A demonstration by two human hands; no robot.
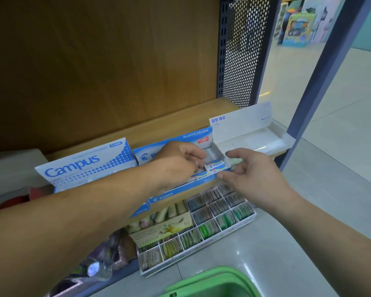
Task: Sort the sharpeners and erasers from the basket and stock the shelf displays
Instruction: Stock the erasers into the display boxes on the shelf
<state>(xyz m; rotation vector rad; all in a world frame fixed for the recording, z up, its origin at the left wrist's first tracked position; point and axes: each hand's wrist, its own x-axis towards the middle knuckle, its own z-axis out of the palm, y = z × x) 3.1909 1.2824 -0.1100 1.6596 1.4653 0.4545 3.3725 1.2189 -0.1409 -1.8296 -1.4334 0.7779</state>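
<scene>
head view: a wooden shelf [180, 123] carries three display boxes in a row along its near edge: a blue-white campus box [84, 166] on the left, a blue pilot eraser box [169, 195] in the middle, and a white open box [244, 127] on the right. the left hand [178, 161] comes in from the near left & sits over the middle of the pilot eraser box, fingers curled down into it among the erasers. its grip is bent together, but can't tell if it actually pinches one, as the fingertips are blurred & partly hidden. one pilot-sleeved eraser [215, 165] lies at the right end of that box, just right of those fingers, w/ more erasers [199, 175] packed along the near wall. the right hand [253, 174] is at the box's right end, grip apart & holding nothing: forefinger pointing left, other fingers loosely bent, thumb tip at the box's near right corner. below the shelf sits a white compartment tray [191, 250] of small coloured packs, w/ a beige-label box [161, 229] just left of it. the green basket [214, 281] is at the near edge, only its rim & part of the inside in view. a clear bottle [98, 270] lies near left. a dark perforated panel [244, 50] stands at the shelf's far right end.
</scene>
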